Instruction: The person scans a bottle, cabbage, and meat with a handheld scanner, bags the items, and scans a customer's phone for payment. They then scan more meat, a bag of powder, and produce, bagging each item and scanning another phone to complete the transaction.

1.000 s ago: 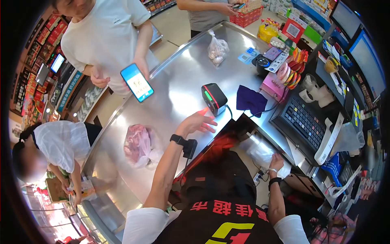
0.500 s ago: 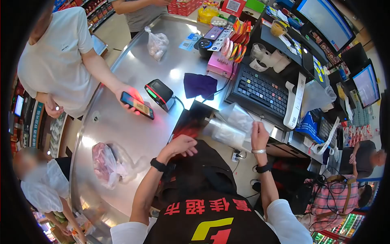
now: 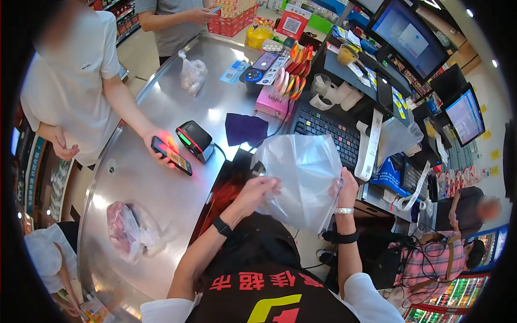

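A clear plastic bag [image 3: 301, 180] is spread between my two hands in front of the dark apron. My left hand [image 3: 257, 195] is closed on its left edge, fingers pinched together. The right edge of the bag is gripped by my right hand [image 3: 346, 188], beside the keyboard. Left of the bag, a black scanner box [image 3: 195, 141] with a green light stands on the metal counter [image 3: 161, 188]. A person's hand holds a phone [image 3: 171, 156] beside it, lit red. Purple cloth [image 3: 245, 129] lies just above the bag.
A bag of meat [image 3: 125, 231] lies at the counter's left, and a knotted bag of pale items [image 3: 193, 75] at its far end. A keyboard [image 3: 328, 134], monitors [image 3: 408, 39] and a pink box [image 3: 273, 103] stand at the right. Other people stand around the counter.
The plastic bag has been opened out wide, and my left hand has moved right and taken hold of its edge. The view has shifted slightly.
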A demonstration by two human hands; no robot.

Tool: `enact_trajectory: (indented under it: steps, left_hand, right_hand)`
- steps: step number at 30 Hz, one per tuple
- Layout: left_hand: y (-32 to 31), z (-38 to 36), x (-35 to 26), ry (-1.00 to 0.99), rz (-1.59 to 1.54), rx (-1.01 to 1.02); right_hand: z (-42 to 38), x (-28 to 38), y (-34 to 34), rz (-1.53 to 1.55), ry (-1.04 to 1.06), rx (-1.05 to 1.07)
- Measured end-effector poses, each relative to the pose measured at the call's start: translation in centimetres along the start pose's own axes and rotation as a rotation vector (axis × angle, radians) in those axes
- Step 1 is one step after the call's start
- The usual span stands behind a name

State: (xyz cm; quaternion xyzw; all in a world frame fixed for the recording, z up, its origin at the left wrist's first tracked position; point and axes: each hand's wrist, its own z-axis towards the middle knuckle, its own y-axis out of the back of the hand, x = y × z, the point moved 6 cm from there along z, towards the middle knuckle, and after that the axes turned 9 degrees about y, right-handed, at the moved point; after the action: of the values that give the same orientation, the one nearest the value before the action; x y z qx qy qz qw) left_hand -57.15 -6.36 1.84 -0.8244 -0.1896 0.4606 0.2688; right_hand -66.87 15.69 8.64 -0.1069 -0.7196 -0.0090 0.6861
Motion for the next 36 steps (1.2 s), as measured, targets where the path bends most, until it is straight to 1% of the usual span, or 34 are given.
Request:
enact_trajectory:
  steps: [2,3,5,9,11,12,14,15,18,19,21,22,24,25,26,28,30,32,34,36]
  left_hand:
    - [1.8,0.4,0.0,-0.044,-0.007,-0.054]
    - [1.4,-0.4,-0.9,-0.057,-0.045,-0.083]
    - [1.6,-1.1,-1.1,-0.019,-0.108,-0.067]
    - [0.6,-2.9,-2.6,0.059,-0.202,-0.060]
    - [1.4,-2.8,-2.6,0.053,-0.159,-0.084]
    - [1.7,-2.8,-2.6,0.050,-0.135,-0.088]
    - [2.3,-2.9,-2.6,0.039,-0.104,-0.158]
    - [2.5,-2.8,-2.7,0.033,-0.088,-0.189]
    - [2.7,-3.1,-3.8,-0.041,-0.052,-0.267]
    - [2.5,-3.3,-4.3,-0.073,-0.103,-0.259]
    - [2.3,-3.4,-5.1,-0.144,-0.059,-0.278]
    - [2.4,-3.6,-5.5,-0.182,-0.041,-0.294]
    - [1.1,-3.7,-6.6,-0.268,-0.038,-0.294]
    - [0.7,-3.8,-6.7,-0.305,-0.021,-0.298]
    - [0.4,-3.9,-6.9,-0.339,0.000,-0.306]
    - [-0.9,-4.2,-7.4,-0.346,-0.030,-0.252]
    - [-1.6,-4.5,-7.9,-0.421,-0.061,-0.239]
    - [-1.2,-5.4,-8.0,-0.349,-0.060,-0.207]
    - [-0.7,-6.4,-8.3,-0.326,-0.167,-0.178]
    - [0.5,-7.0,-8.4,-0.353,-0.132,-0.244]
  right_hand:
    - [0.3,-0.9,0.7,-0.057,0.036,-0.081]
    - [0.9,-1.8,1.1,-0.057,0.093,-0.070]
    - [2.1,-3.7,2.4,-0.054,0.208,-0.053]
    - [2.2,-5.4,2.5,-0.076,0.095,-0.013]
    - [2.2,-5.4,2.2,-0.070,0.061,-0.003]
    - [2.2,-5.2,1.9,-0.060,0.075,-0.005]
    - [2.4,-4.7,1.2,-0.041,0.113,-0.017]
    - [2.4,-4.4,0.9,-0.054,0.087,-0.002]
    - [2.7,-4.0,0.5,-0.213,0.181,0.135]
    - [2.4,-3.0,0.5,-0.476,0.358,0.149]
    - [0.8,-0.7,-0.9,-1.008,0.698,0.183]
    - [0.1,0.4,-1.6,-1.018,0.828,0.176]
    - [-3.1,5.4,-4.9,-1.025,1.082,0.177]
    - [-3.6,5.8,-6.0,-0.758,0.648,0.258]
    - [-4.8,6.1,-7.6,-0.672,0.573,0.340]
    - [-6.6,5.7,-10.6,-0.492,0.425,0.500]
    - [-8.0,4.5,-13.1,-0.485,0.429,0.592]
    - [-8.8,3.2,-15.1,-0.472,0.425,0.648]
    - [-9.0,2.7,-16.0,-0.485,0.412,0.631]
    - [-9.0,1.8,-16.5,-0.488,0.410,0.644]
